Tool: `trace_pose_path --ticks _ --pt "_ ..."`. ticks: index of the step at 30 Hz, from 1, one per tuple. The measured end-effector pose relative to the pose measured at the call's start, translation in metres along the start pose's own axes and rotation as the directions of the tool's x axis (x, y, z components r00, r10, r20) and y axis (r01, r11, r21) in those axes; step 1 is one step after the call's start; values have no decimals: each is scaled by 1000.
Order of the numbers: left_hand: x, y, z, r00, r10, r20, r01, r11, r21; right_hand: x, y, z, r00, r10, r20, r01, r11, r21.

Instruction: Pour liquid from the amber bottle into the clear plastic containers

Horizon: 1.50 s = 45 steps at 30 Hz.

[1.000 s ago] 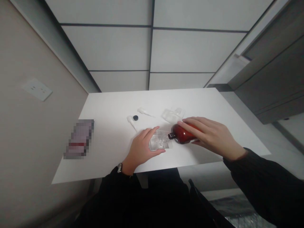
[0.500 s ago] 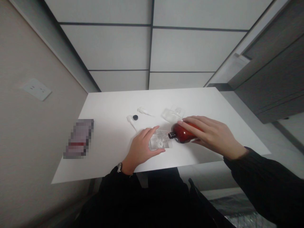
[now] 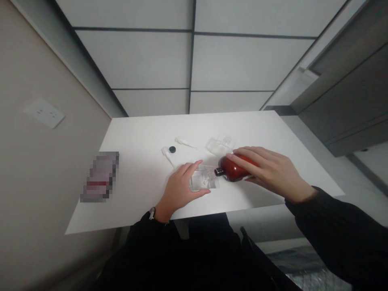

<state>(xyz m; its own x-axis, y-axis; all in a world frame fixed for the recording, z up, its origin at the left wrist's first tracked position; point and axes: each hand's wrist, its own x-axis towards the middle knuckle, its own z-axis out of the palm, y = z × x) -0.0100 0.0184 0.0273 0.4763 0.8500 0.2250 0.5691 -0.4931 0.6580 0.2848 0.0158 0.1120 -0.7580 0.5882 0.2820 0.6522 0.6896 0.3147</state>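
From afar, I see the left hand (image 3: 181,186), fingers half-spread, grip a clear container (image 3: 199,180) near centre, apparently steadying it; the right hand (image 3: 269,171) wraps a red bottle (image 3: 235,169), tipped so its mouth faces left.

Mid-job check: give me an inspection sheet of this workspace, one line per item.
Surface: white table, items spread mostly around its middle.
Job's things: red-brown bottle, dark neck pointing at near clear container; whether they touch is unclear.
Clutter: far clear container; black cap between two white stemmed pieces; pixelated object at left, unidentifiable.
Hands: left hand around near clear container; right hand gripping red-brown bottle.
Cables: nothing seen.
Surroundings: wall outlet at left; pale panels with dark strips beyond the table.
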Motion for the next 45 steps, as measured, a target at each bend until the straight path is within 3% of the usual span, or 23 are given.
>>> trace_pose_path --ticks 16,45 --pt "-2 -4 0 999 -35 -25 34 999 -9 6 -1 7 995 6 -101 -7 1000 -7" --pt "0 1 -3 999 -45 7 45 999 -6 8 2 -5 997 -23 -80 19 999 -48"
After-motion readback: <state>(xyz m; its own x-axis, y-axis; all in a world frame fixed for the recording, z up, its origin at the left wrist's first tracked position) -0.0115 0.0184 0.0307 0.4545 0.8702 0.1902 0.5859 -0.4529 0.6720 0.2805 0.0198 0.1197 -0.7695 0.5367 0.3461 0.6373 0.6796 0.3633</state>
